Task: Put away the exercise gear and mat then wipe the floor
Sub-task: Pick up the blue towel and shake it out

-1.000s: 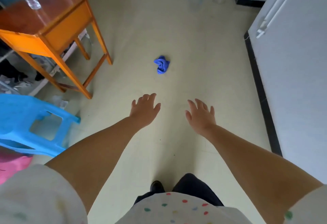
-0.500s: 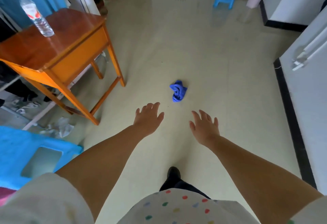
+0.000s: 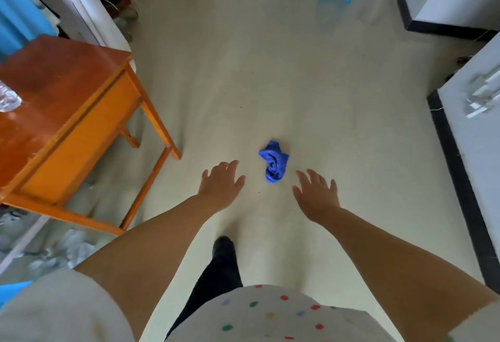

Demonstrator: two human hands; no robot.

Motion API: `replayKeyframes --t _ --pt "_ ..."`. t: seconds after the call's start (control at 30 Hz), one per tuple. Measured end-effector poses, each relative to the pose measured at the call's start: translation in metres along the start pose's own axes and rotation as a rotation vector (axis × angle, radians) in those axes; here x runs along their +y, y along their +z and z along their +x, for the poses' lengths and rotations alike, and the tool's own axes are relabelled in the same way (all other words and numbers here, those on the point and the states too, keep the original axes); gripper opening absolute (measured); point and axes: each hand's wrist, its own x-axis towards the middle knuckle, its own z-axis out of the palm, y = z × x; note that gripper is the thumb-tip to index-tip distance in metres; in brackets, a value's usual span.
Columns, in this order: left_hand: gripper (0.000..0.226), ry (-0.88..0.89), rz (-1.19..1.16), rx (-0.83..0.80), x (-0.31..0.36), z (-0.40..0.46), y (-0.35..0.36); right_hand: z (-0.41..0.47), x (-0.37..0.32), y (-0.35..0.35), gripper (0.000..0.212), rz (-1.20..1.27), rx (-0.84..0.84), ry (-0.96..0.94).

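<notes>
Pale floor point(image 3: 270, 76), crumpled blue cloth point(image 3: 273, 161) between left hand point(image 3: 220, 186) and right hand point(image 3: 315, 197), each grip released.

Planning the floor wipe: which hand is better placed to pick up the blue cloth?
Probably the right hand. The blue cloth lies just beyond its fingertips, slightly nearer than to the left hand. Both hands are open and empty, so the margin is small.

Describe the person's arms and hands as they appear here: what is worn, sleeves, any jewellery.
Both forearms are bare from the short, loose, cream-white sleeves down. The left hand and right hand wear no gloves, and no rings, watch or bracelets show. The shirt front is white with small dots in red, green, yellow and blue.
</notes>
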Motion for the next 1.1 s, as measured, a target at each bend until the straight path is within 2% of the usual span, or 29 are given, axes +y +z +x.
replayKeyframes --t 0.2,0.4,0.6,0.73,0.9,1.1 --pt "0.052 0.121 0.039 -0.089 -0.018 0.117 -0.048 0.076 -0.022 -0.029 0.053 0.13 -0.024 0.133" --pt "0.052 0.228 0.058 -0.16 0.003 0.215 -0.047 0.15 -0.002 -0.049 0.052 0.206 -0.061 0.231" --pt "0.052 0.221 0.035 -0.259 0.039 0.314 -0.039 0.257 0.044 -0.069 0.053 0.209 -0.111 0.243" --pt "0.051 0.193 0.002 -0.3 0.053 0.376 -0.024 0.327 0.065 -0.07 0.052 0.18 -0.204 0.194" --pt "0.047 0.129 -0.038 -0.372 0.044 0.464 0.042 0.431 0.08 -0.015 0.052 0.164 -0.3 0.142" --pt "0.05 0.161 0.053 -0.443 0.011 0.598 0.216 0.583 0.081 0.143 0.052 0.194 -0.351 0.118"
